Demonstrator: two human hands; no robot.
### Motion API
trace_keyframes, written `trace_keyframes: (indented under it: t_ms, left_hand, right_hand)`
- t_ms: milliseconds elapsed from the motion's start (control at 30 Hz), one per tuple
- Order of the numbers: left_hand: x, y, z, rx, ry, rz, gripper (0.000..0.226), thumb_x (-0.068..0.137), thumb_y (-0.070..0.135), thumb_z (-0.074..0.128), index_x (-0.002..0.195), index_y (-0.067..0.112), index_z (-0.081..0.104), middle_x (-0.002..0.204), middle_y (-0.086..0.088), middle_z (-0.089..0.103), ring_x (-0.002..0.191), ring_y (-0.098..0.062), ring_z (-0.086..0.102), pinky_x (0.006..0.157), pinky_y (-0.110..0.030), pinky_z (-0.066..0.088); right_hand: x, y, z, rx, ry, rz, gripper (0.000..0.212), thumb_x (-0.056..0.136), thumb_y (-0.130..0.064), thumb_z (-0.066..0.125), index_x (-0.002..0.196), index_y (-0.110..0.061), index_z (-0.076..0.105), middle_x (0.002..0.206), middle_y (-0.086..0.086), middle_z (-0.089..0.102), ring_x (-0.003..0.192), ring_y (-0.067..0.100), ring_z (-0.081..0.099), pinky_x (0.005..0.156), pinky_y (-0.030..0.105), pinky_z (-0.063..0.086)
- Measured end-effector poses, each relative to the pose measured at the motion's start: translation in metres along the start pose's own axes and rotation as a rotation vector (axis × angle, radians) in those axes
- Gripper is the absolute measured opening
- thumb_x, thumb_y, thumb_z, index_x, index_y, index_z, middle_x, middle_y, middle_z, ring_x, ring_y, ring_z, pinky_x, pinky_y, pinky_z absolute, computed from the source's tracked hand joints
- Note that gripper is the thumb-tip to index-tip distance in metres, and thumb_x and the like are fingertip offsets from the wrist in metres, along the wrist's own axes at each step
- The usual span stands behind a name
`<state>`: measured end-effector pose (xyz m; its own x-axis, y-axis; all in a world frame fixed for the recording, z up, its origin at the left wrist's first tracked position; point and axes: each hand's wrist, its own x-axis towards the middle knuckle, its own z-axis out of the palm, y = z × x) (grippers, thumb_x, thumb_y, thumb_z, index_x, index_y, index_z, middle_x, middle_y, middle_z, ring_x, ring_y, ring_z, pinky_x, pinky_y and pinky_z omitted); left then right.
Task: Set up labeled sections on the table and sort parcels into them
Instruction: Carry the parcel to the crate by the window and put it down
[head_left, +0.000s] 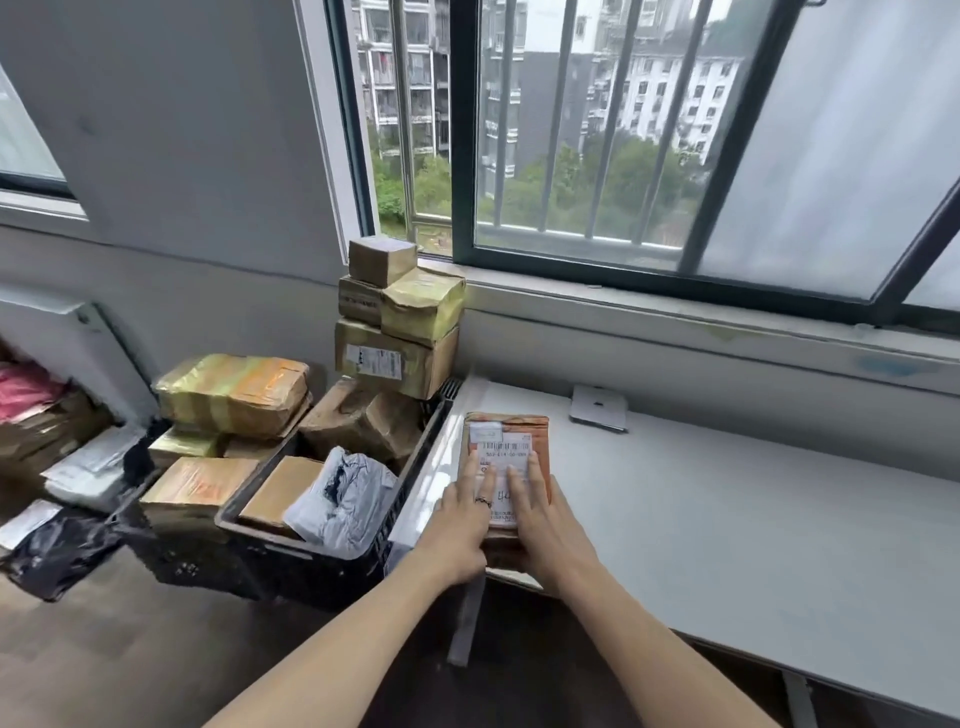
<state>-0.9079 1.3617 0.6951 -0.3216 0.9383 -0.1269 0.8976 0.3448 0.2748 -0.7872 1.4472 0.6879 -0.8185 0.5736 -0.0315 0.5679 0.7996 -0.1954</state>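
1. Head view, hands: the left hand (464, 512) and the right hand (540, 512) both lie flat, fingers spread and palms down, on top of one parcel (511, 434). Neither hand is curled round it; they press or steady it rather than grip it.
2. Head view, the parcel: it is a brown box with a white shipping label, lying at the near left corner of the bench (727, 519), close to the front edge.
3. Head view, what looks done: very little. This is the only parcel on the bench. No section labels or dividers can be seen on the bench top; a small white device (598, 408) sits near the back by the wall, and what it is I cannot tell.
4. Head view, what is left: nearly everything. A black crate (311, 558) just beside the bench holds boxes and a grey mailer bag (345, 499); a stack of boxes (397, 322) rises behind it, and more parcels lie on the floor to the left.
5. Judgement: the task seems at its very start, with the sections not yet marked and the sorting barely begun.
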Motion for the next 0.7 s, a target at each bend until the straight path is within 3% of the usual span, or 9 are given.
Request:
trace_keyframes:
  t_ms: [300,567,700]
  left_hand:
    - [0.052,-0.084,-0.011,-0.062,-0.023,-0.066,0.111,0.082,0.002,0.061,0.153,0.024,-0.021,0.152,0.003,-0.044,0.146,-0.029,0.006,0.112,-0.039,0.036]
    - [0.087,-0.151,-0.025,-0.081,-0.037,-0.18,0.108,0.085,0.006,0.061,0.153,0.023,-0.021,0.152,0.005,-0.042,0.145,-0.03,0.011,0.112,-0.042,0.035]
    - [0.099,-0.183,-0.033,-0.099,-0.073,-0.241,0.107,0.086,0.005,0.06,0.151,0.023,-0.023,0.152,0.005,-0.042,0.147,-0.031,0.004,0.111,-0.042,0.037]
  right_hand:
    - [0.097,-0.033,0.02,0.028,-0.029,-0.04,0.105,0.088,-0.041,0.067,0.154,-0.016,-0.01,0.16,0.013,-0.021,0.146,0.034,0.01,0.119,0.04,0.023]
    - [0.184,-0.059,0.046,0.055,-0.083,-0.145,0.103,0.09,-0.037,0.064,0.154,-0.014,-0.013,0.16,0.015,-0.023,0.149,0.036,-0.005,0.122,0.042,0.016]
    - [0.225,-0.078,0.065,0.04,-0.12,-0.184,0.106,0.089,-0.034,0.065,0.153,-0.016,-0.017,0.158,0.015,-0.027,0.149,0.036,-0.011,0.12,0.046,0.021]
